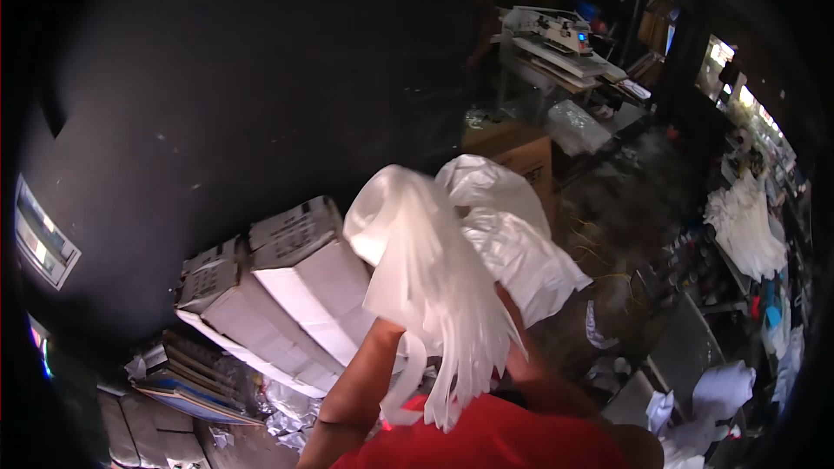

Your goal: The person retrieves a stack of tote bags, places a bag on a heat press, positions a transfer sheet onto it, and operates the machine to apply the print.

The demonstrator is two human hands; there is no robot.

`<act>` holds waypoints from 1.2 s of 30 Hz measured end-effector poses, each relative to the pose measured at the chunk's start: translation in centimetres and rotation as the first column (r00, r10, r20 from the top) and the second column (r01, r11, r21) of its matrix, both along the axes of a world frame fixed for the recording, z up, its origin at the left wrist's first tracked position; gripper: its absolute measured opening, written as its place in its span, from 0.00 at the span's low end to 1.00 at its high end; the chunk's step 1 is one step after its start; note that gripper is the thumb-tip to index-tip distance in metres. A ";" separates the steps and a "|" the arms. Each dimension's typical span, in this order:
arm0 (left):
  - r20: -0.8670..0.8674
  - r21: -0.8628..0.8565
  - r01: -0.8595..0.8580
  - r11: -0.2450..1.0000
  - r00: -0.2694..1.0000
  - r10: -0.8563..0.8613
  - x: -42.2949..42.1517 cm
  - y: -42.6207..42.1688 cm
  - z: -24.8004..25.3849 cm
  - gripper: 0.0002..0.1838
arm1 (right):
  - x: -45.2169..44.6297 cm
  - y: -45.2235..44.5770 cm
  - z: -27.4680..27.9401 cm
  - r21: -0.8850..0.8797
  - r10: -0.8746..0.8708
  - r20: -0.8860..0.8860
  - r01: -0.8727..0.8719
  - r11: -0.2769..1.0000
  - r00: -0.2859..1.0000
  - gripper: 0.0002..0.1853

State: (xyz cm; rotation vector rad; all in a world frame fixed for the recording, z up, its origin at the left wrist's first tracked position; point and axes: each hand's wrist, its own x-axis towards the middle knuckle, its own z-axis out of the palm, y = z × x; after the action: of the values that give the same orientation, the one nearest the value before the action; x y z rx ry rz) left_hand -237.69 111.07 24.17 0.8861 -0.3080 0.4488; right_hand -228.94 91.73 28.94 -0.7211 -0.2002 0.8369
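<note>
A large bundle of white fabric-like strips [426,269] is gathered in front of my chest, its loose ends hanging toward my red shirt [495,439]. My left forearm [356,382] reaches up to the near left side of the bundle, and the hand disappears behind the strips. On the other side, my right forearm [526,365] also runs up behind it. The fingers of both hands are hidden. Just beyond the bundle sits a shiny white plastic sack [512,226], close to my right arm.
White cartons [295,295] stand left of the bundle along a dark wall [261,61]. A brown cardboard box [521,156] is behind the sack. Flat boards [191,382] lean at lower left. More white strips [747,226] hang at right. A machine with a lit display [565,35] stands at back.
</note>
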 end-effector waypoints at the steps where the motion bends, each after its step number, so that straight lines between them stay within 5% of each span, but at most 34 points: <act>1: -0.004 -0.009 0.017 1.000 1.000 -0.017 2.1 -1.2 0.0 0.32 | 1.6 -1.0 -0.8 -0.039 0.036 0.030 -0.035 0.999 0.999 0.34; 5: -0.028 -0.007 0.086 0.996 0.996 -0.087 7.9 -5.2 0.2 0.34 | 8.1 -4.4 -2.8 -0.236 0.208 0.297 -0.140 0.962 0.932 0.35; 11: -0.063 -0.024 0.142 0.990 0.988 -0.143 9.8 -7.0 -0.2 0.36 | 15.6 -6.1 -3.3 -0.420 0.392 0.776 -0.060 0.906 0.495 0.36; 17: -0.089 -0.316 0.065 0.947 0.991 -0.098 10.6 -2.5 -10.0 0.30 | 15.0 -5.5 -5.8 -0.372 0.373 0.926 -0.027 0.928 0.060 0.38; 20: -0.063 -0.453 0.054 0.890 0.994 -0.093 12.5 -1.0 -14.1 0.28 | 14.7 -4.4 -4.8 -0.344 0.344 0.938 0.017 0.939 -0.044 0.38; 22: -0.154 -0.377 -0.100 0.921 0.987 0.044 13.2 -3.0 -12.7 0.29 | 14.1 -4.4 -2.7 -0.373 0.351 0.896 0.032 0.927 0.272 0.44; 24: -0.368 -0.209 -0.392 0.896 0.880 0.299 14.5 -5.9 -8.5 0.25 | 14.5 -4.8 -1.7 -0.427 0.410 0.856 -0.016 0.904 0.314 0.43; 25: -0.388 0.083 -0.493 0.866 0.785 0.483 15.7 -6.5 -7.9 0.24 | 15.2 -5.1 -1.2 -0.468 0.456 0.816 -0.057 0.882 0.355 0.42; 27: -0.286 0.301 -0.587 0.751 0.696 0.658 17.1 -9.5 -2.3 0.30 | 16.5 -5.8 -1.6 -0.536 0.542 0.737 -0.138 0.833 0.404 0.43; 29: -0.374 0.218 -0.560 0.799 0.708 0.599 19.7 -9.1 -5.4 0.34 | 18.0 -6.8 -4.5 -0.669 0.674 0.619 -0.180 0.721 0.403 0.43; 31: -0.454 0.131 -0.544 0.829 0.710 0.537 22.2 -9.7 -7.8 0.39 | 19.3 -7.9 -3.3 -0.585 0.604 0.632 -0.213 0.783 0.486 0.46; 33: -0.535 0.042 -0.652 0.757 0.625 0.569 25.7 -11.2 -7.8 0.42 | 21.7 -8.9 -4.4 -0.585 0.508 0.694 -0.012 0.811 0.510 0.51; 34: -0.450 0.422 -0.657 0.625 0.447 0.773 27.1 -13.4 -6.3 0.45 | 23.4 -9.9 -4.0 -0.639 0.548 0.583 -0.079 0.765 0.600 0.52; 36: -0.399 0.552 -0.635 0.540 0.367 0.840 30.5 -16.2 -6.7 0.46 | 27.3 -12.5 -2.6 -0.628 0.566 0.491 -0.181 0.757 0.662 0.51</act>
State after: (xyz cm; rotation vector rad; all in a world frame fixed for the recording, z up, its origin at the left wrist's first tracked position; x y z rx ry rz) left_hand -207.14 94.87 17.47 1.4327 0.7627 0.9425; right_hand -201.66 79.18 26.32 -1.5517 -0.8224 1.0370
